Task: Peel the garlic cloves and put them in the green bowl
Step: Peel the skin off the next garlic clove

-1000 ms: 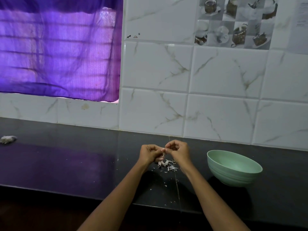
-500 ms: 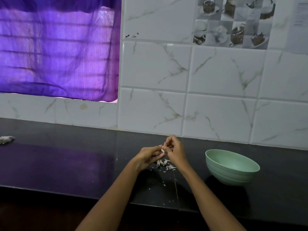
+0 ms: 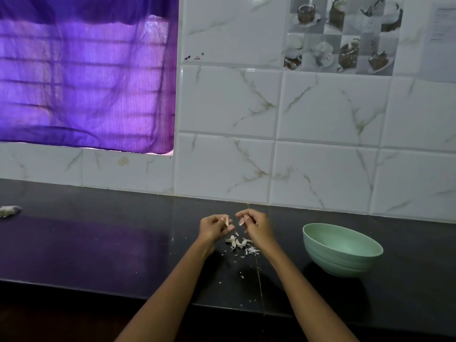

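Garlic clove (image 3: 226, 221) pinched in curled fingers of left hand (image 3: 212, 227), held above the dark desk (image 3: 98, 243); right hand (image 3: 256, 225) just beside it, apart, fingers curled, a pale scrap at the fingertips, too small to say if skin or nail. Below the hands, a small heap of cloves and skins (image 3: 240, 244) on the desk, loose flakes scattered nearer the front edge. Green bowl (image 3: 341, 250) to the right of the right hand, upright, interior bare where visible; white clump (image 3: 8, 210) far left.

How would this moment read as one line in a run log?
phase: peeling | left hand: holds garlic clove | right hand: pinches a pale scrap | peels: on counter | green bowl: right of hands
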